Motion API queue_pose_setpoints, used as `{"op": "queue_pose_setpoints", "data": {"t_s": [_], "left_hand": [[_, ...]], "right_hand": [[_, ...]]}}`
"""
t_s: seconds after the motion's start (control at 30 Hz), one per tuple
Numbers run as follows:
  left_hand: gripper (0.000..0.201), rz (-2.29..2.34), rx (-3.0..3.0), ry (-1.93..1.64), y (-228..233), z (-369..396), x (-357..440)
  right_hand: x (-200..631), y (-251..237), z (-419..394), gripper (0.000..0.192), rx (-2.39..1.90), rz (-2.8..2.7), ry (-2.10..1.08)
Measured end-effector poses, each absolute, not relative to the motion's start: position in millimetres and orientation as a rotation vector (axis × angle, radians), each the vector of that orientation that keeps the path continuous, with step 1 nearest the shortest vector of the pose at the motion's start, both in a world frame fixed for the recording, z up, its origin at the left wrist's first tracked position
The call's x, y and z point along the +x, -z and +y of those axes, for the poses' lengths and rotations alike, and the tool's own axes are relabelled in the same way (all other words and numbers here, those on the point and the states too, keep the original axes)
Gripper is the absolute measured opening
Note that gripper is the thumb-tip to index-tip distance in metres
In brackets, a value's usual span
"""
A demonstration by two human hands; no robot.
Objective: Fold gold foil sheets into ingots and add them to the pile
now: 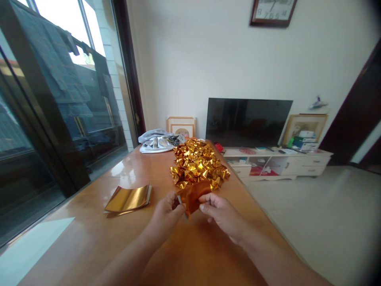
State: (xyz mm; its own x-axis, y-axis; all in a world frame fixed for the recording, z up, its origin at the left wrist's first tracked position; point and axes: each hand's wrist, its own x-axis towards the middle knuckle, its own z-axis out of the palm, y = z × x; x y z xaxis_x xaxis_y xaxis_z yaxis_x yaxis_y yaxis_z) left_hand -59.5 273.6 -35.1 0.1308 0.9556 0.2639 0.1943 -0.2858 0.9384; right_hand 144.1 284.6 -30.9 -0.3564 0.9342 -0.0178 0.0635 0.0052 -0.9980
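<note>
Both of my hands hold one sheet of gold foil paper (194, 194) above the wooden table (89, 242). My left hand (166, 216) pinches its left edge, and my right hand (222, 214) grips its right side. The sheet is bent and partly folded between them. Just beyond it lies a heap of several folded gold foil pieces (198, 163). A flat stack of gold foil sheets (128, 198) rests on the table to the left of my left hand.
A bundle of white and grey cloth (157, 141) lies at the table's far end. A glass sliding door (59, 119) runs along the left. A television (247, 121) on a low white cabinet (279, 161) stands behind, with tiled floor to the right.
</note>
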Motion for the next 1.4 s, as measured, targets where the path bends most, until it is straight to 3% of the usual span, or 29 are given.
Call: {"op": "queue_pose_setpoints", "data": {"t_s": [0.17, 0.4, 0.57, 0.67, 0.77, 0.83, 1.03, 1.4], "left_hand": [[0.008, 1.643, 2.225, -1.129, 24, 263, -65], [0.016, 1.575, 2.754, -0.662, 4, 247, -54], [0.009, 1.509, 2.836, -0.349, 8, 248, -46], [0.008, 1.521, 2.852, -0.250, 12, 250, -44], [0.010, 1.512, 2.851, -0.220, 15, 251, -44], [0.011, 1.511, 2.836, -0.216, 16, 252, -43], [0.011, 1.519, 2.779, -0.218, 24, 252, -37], [0.013, 1.476, 2.512, -0.317, 25, 250, -54]], "right_hand": [[146, 35, 291, 0.029, -1.008, -1.265, -1.645], [150, 35, 305, 0.025, -0.806, -1.026, -1.729], [155, 39, 313, 0.047, -1.124, -1.302, -1.220], [160, 36, 308, 0.036, -1.219, -1.694, -0.790], [162, 27, 293, 0.018, -1.127, -2.111, -0.559], [161, 22, 283, 0.018, -1.085, -2.336, -0.423], [152, 24, 273, 0.005, -1.112, -2.603, -0.215], [157, 25, 270, 0.010, -1.131, -2.720, -0.165]]}}
